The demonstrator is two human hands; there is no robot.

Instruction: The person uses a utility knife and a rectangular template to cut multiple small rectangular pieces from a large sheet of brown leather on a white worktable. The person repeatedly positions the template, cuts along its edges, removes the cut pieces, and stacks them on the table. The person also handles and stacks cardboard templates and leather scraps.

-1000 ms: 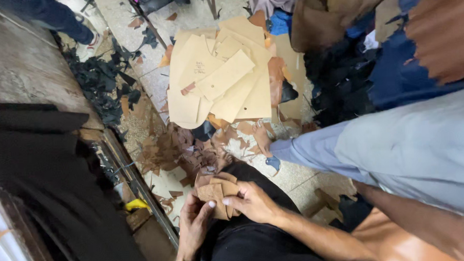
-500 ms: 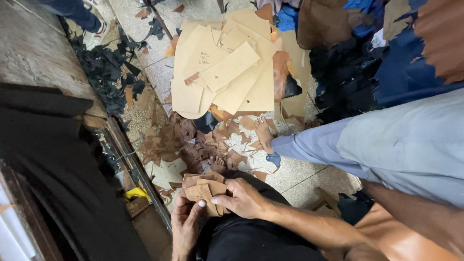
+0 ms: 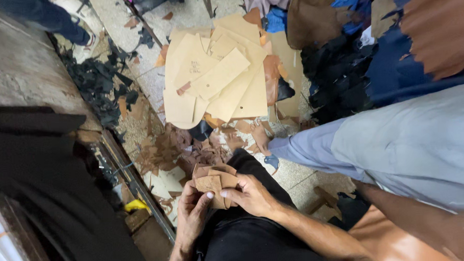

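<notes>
Both my hands hold a small stack of brown leather cut pieces (image 3: 213, 180) over my lap, above my black trousers (image 3: 246, 238). My left hand (image 3: 193, 215) grips the stack from below and the left side, thumb on top. My right hand (image 3: 249, 194) closes over its right edge with fingers curled around it. The pieces are rounded, tan to mid-brown, fanned slightly.
Large tan cardboard patterns (image 3: 217, 82) lie piled on the floor ahead. Brown leather scraps (image 3: 181, 147) and black scraps (image 3: 99, 91) litter the tiles. Another person's leg in grey trousers (image 3: 397, 145) stretches in from the right. A dark bench with black cloth (image 3: 33, 168) is at left.
The view has shifted slightly; my hands keep the leather stack in the same grip, with fingers adjusting a little on the pieces.
</notes>
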